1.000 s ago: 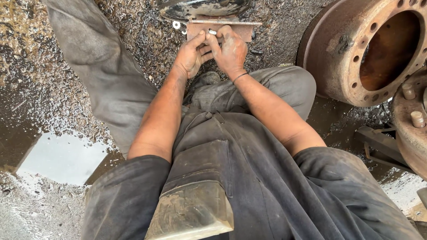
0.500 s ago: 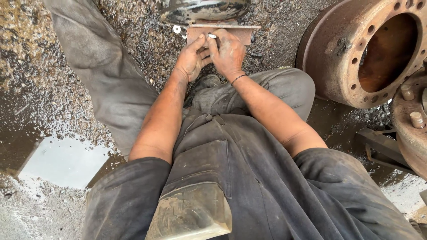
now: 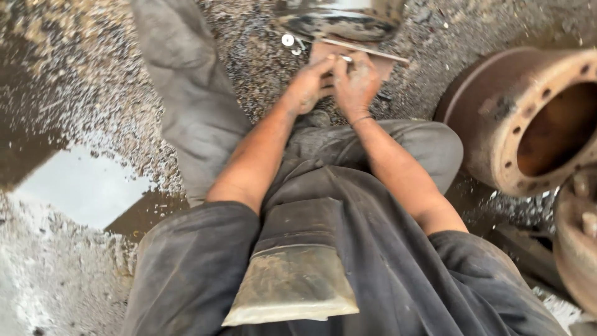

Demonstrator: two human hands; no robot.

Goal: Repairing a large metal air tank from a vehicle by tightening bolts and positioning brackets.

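Pinching a small pale metal piece (image 3: 346, 58) between their fingertips, both hands meet at the far middle of the scene, pressed close together over a flat rust-brown plate (image 3: 379, 62) that lies on the gravel. The left hand (image 3: 309, 84) curls its fingers around the piece from the left, and the right hand (image 3: 357, 81), a thin band at its wrist, closes on it from the right; the frame is blurred, so the exact shape of the piece cannot be told. Just beyond the plate sits a dark, curved metal part (image 3: 339, 25), and a small shiny washer (image 3: 287, 40) lies on the ground to the left of it. Both bare forearms run back toward the near edge, over dark grey work trousers (image 3: 348, 249) with a worn pocket flap (image 3: 292, 280) in the lap. One leg stretches away on the left across the gritty, chip-strewn ground (image 3: 93, 81). A puddle (image 3: 81, 186) lies near left. A large rusty brake drum (image 3: 528, 118) with bolt holes stands on the right.
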